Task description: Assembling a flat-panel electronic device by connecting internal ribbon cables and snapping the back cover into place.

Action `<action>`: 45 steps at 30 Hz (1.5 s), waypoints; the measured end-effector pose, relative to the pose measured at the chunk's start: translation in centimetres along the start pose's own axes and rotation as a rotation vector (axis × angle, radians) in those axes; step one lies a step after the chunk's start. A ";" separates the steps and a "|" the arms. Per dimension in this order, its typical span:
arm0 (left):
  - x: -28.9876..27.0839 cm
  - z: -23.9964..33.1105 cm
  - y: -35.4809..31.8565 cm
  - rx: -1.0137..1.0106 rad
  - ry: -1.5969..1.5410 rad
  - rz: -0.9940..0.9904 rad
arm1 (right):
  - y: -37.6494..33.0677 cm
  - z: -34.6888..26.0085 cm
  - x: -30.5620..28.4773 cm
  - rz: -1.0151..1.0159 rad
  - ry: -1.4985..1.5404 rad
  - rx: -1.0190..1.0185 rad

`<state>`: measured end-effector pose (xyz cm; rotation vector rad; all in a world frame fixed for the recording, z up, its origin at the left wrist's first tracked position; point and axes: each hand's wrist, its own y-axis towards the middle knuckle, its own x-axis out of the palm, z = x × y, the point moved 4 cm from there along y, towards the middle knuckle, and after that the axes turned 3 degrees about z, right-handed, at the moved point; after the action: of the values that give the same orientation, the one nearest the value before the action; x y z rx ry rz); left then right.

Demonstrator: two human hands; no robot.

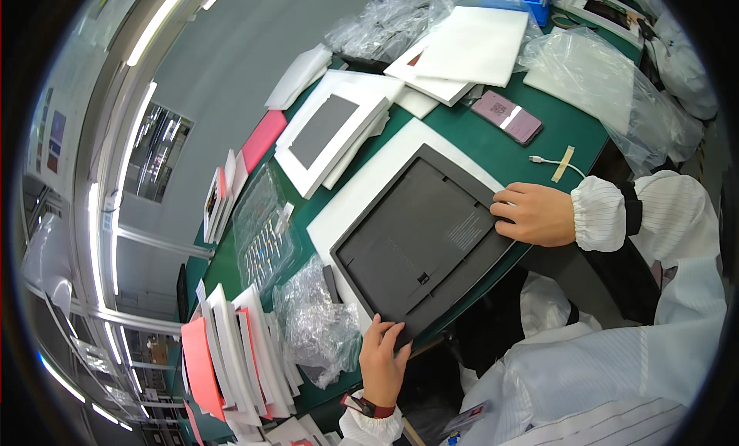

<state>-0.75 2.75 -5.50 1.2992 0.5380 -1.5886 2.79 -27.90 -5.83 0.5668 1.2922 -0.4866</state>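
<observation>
Grey frame [427, 238]: nr table [577, 130] edge; may slip off if nudged.
L grip [385, 361]: half-curled at corner, hold unclear.
R grip [535, 213]: curled over rt edge; thumb hidden, can't tell hold.

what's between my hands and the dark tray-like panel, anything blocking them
Nothing visible: the left hand is at the panel's lower corner and the right hand at its right-hand edge, with no object between.

Pink phone [500, 113] near white cable [548, 160]; blue bin [536, 11] farther back; clear plastic tray [264, 193].
</observation>
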 end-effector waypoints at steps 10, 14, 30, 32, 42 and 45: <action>1.0 -2.7 -0.9 -0.028 -0.070 0.110 | -0.2 0.4 1.2 0.070 0.215 0.089; 0.7 -1.5 -0.8 0.026 -0.022 0.053 | -0.4 0.4 1.6 0.114 0.191 0.074; 1.0 -1.8 -1.0 0.091 0.023 0.031 | -0.1 -0.1 0.8 0.067 0.178 0.103; 0.8 -2.0 -0.7 0.076 -0.001 0.042 | -0.2 0.2 0.7 0.133 0.300 0.150; 0.5 -2.2 0.1 0.026 -0.086 0.021 | 1.4 0.6 1.1 0.031 0.450 0.190; 0.5 -2.2 0.1 0.031 -0.090 0.052 | 1.2 0.7 1.3 0.035 0.485 0.223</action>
<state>0.47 4.33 -6.65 1.2485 0.4221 -1.6095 4.37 -27.48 -6.81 0.9333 1.6951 -0.4837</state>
